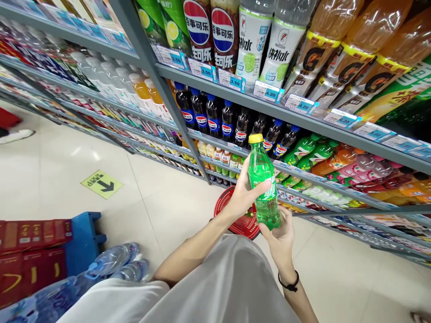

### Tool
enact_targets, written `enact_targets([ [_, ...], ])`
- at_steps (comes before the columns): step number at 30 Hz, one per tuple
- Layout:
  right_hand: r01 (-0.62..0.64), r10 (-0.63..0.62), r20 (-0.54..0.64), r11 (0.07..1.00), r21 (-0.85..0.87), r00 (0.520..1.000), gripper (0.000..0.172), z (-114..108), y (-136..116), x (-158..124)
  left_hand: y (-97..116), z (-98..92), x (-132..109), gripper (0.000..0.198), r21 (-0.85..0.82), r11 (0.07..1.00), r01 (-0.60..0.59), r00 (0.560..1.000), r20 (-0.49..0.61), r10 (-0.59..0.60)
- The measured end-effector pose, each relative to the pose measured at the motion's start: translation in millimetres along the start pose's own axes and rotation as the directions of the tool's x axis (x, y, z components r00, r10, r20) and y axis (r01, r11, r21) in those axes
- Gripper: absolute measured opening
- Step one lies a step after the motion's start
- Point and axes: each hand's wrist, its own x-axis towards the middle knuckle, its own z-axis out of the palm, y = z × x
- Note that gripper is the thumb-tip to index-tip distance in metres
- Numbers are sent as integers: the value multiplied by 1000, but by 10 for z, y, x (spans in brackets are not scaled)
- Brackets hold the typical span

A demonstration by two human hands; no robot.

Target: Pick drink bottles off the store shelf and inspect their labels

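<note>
A green soda bottle (264, 172) with a yellow cap is held nearly upright in front of me, its top leaning a little left. My left hand (245, 190) wraps its upper middle, with the thumb across the label. Around the base, my right hand (281, 229) is closed, supporting it from below; a dark band circles that wrist. Under the bottle, a red basket (225, 202) stands on the floor, partly hidden by my hands and clothing. Behind the bottle, small dark cola bottles (213, 117) line a shelf.
Shelves with a grey edge (215, 85) hold large drink bottles above and smaller ones below. At left are red boxes (33, 260), a blue stand (82, 242) and large water bottles (114, 260). A yellow arrow sign (102, 184) marks the floor. Another person's shoe (16, 136) shows far left.
</note>
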Motion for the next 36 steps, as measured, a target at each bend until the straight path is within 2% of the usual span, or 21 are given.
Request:
enact_targets([
  [2,-34,30,55,996,78,998,55,-36,17,17,42,14,-29,100,3,1000,0,1000,28,-1],
  [4,-120,83,174,969,214,981,54,-70,18,27,97,41,-53,98,-18,1000,2,999,51,-1],
  [7,-333,184,373,858,391,910,59,-86,-2,17,157,81,-75,96,-41,999,24,996,91,-20],
  [11,-579,279,575,685,443,769,74,-39,-17,-27,176,106,-97,92,-36,999,-36,985,168,42],
  [15,-721,344,681,568,398,646,85,-4,54,-44,196,147,-134,91,2,997,-83,973,216,81],
  [17,-787,374,728,496,367,575,87,-9,137,-50,211,190,-153,84,35,993,-110,971,216,99],
  [21,-892,293,874,360,274,387,85,-36,364,-93,212,278,-177,71,40,981,-190,949,263,173],
  [23,-917,247,923,344,202,296,85,-44,469,-127,194,296,-184,70,47,979,-197,948,262,178],
  [25,-930,251,939,340,142,235,86,-47,550,-162,173,295,-190,71,63,979,-195,955,241,175],
  [27,-937,257,945,330,113,204,89,-49,609,-192,158,284,-192,72,78,976,-205,957,226,183],
  [29,-942,247,949,315,111,195,92,-50,656,-217,155,276,-190,71,89,973,-213,957,220,189],
  [33,-939,211,949,300,166,235,93,-36,699,-256,166,283,-187,66,114,976,-188,967,197,163],
  [36,-929,213,948,335,157,237,94,-15,639,-267,156,282,-183,66,113,978,-177,973,172,156],
])
